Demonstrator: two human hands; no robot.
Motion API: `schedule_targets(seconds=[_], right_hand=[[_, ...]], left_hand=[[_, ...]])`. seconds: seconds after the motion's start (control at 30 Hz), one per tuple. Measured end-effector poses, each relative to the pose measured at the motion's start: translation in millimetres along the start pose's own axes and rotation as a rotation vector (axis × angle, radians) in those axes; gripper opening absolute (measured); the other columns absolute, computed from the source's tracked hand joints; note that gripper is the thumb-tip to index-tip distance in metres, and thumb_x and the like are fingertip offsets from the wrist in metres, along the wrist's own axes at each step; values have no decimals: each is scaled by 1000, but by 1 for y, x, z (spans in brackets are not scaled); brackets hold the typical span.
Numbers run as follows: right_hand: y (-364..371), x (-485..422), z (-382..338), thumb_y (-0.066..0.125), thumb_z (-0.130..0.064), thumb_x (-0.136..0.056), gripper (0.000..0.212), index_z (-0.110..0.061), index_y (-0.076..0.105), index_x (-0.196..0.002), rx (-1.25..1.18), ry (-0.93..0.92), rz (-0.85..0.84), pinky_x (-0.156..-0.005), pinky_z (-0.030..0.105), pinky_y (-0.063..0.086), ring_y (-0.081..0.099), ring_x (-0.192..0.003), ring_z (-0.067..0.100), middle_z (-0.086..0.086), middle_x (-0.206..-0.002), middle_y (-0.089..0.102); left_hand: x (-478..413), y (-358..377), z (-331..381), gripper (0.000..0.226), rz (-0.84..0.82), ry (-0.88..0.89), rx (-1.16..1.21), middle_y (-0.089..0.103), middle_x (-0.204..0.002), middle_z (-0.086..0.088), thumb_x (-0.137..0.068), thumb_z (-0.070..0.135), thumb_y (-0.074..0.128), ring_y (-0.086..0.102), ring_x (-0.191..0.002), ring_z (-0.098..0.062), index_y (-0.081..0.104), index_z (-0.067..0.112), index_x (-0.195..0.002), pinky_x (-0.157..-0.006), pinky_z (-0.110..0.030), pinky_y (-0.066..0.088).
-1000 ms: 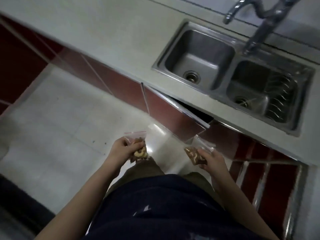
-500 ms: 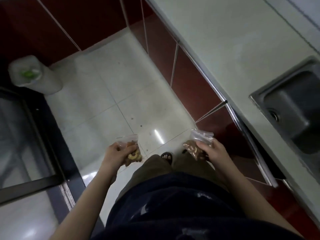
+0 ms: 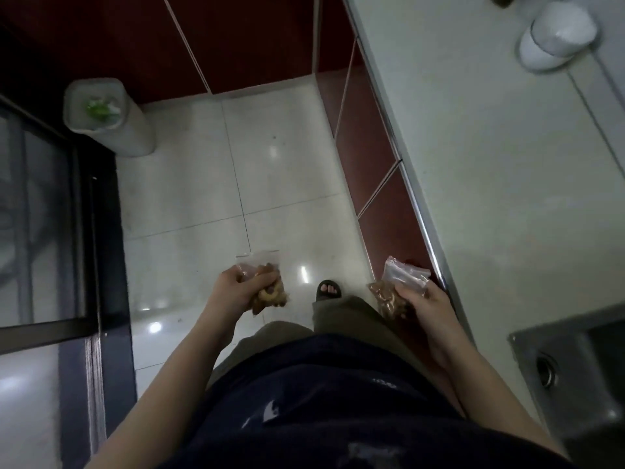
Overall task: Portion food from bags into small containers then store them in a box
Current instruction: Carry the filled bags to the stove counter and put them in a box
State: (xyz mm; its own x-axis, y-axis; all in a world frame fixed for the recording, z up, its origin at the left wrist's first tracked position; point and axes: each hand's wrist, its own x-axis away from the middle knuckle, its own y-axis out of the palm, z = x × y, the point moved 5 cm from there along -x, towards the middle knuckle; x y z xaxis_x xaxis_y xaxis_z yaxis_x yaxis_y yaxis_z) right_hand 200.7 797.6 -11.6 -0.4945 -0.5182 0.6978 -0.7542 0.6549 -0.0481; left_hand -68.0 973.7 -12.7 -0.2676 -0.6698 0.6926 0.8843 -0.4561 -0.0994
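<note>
- Broadly, the tiled floor (image 3: 209,198) fills the middle of the view. The person stands on it with the pale counter (image 3: 490,164) along their right side.
- A steel sink (image 3: 554,324) is let into the near end of the counter. A white bin (image 3: 111,123) stands on the floor at far left, and a white tub (image 3: 554,35) sits at the counter's far end.
- The left hand (image 3: 233,292) has its fingers curled round a clear bag of pale nuts (image 3: 270,292), held over the floor.
- The right hand (image 3: 429,299) grips a clear bag of brown bits (image 3: 385,296) below its zip, just beside the counter edge.
- The step in hand looks like carrying the bags to a work spot. No small containers or box are in view.
- The next move calls for laying both bags on the counter, which frees the fingers to open one.
</note>
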Motion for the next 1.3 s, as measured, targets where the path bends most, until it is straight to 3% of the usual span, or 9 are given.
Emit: schedule_targets(seconds=[0.07, 0.17, 0.27, 0.43, 0.53, 0.7, 0.83, 1.1, 1.3], right_hand=[[3, -22, -21, 67, -17, -87, 29, -17, 66, -116, 25, 7, -18, -90, 43, 54, 68, -100, 29, 12, -106, 72], [15, -54, -48, 68, -18, -86, 27, -18, 66, -113, 66, 16, -43, -65, 27, 58, 71, -87, 22, 9, -99, 73], [41, -85, -75, 68, -19, -86, 28, -22, 66, -114, 85, 15, -126, -55, 18, 53, 72, -79, 12, 2, -96, 75], [106, -136, -117, 68, -26, -86, 35, -26, 63, -121, 137, 23, -293, -64, 18, 54, 71, -91, 14, 1, -102, 74], [149, -170, -145, 69, -28, -84, 39, -23, 62, -122, 185, -4, -299, -69, 20, 53, 71, -92, 13, 0, -104, 73], [213, -212, -203, 70, -26, -84, 36, -22, 63, -119, 178, -24, -244, -60, 19, 50, 72, -82, 11, 2, -97, 75], [242, -240, -245, 68, -20, -86, 23, -17, 67, -109, 176, -42, -217, -54, 18, 51, 70, -71, 8, 1, -86, 74], [241, -312, -316, 66, -13, -87, 15, -17, 67, -101, 46, -8, -82, -50, 18, 51, 71, -67, 11, 1, -84, 75], [242, -378, -380, 66, -12, -87, 14, -17, 69, -100, -2, 35, -114, -52, 24, 55, 73, -74, 20, 6, -85, 75]], left_hand=[[-12, 2, 21, 25, 33, 6, 2, 70, -77, -17, -81, 21, 76, 67, -68, -28, 66, -1, -87, -57, -27, 53], [-28, -1, 47, 30, 88, -4, -26, 71, -88, -18, -80, 22, 78, 67, -74, -26, 66, -1, -95, -63, -33, 53], [-42, -15, 65, 28, 149, -34, 29, 70, -88, -20, -80, 19, 77, 65, -68, -21, 66, -1, -96, -59, -29, 51], [-78, -57, 89, 21, 231, -85, 89, 72, -93, -16, -83, 21, 75, 68, -78, -23, 67, 7, -96, -61, -28, 50], [-111, -90, 109, 22, 247, -96, 119, 72, -93, -16, -85, 20, 72, 65, -72, -18, 67, 5, -100, -60, -26, 49], [-166, -147, 158, 16, 262, -79, 115, 71, -79, -13, -87, 17, 71, 61, -56, -11, 65, 3, -91, -53, -21, 47], [-214, -171, 204, 20, 221, -58, 74, 73, -82, -19, -87, 16, 70, 69, -61, -16, 65, -2, -90, -50, -20, 48], [-308, -146, 304, 21, 57, -1, 38, 66, -78, -34, -89, 13, 68, 72, -65, -25, 66, 4, -70, -47, -18, 48], [-375, -113, 375, 15, 123, -8, 26, 70, -71, -12, -87, 16, 71, 68, -65, -21, 65, 11, -74, -58, -27, 49]])
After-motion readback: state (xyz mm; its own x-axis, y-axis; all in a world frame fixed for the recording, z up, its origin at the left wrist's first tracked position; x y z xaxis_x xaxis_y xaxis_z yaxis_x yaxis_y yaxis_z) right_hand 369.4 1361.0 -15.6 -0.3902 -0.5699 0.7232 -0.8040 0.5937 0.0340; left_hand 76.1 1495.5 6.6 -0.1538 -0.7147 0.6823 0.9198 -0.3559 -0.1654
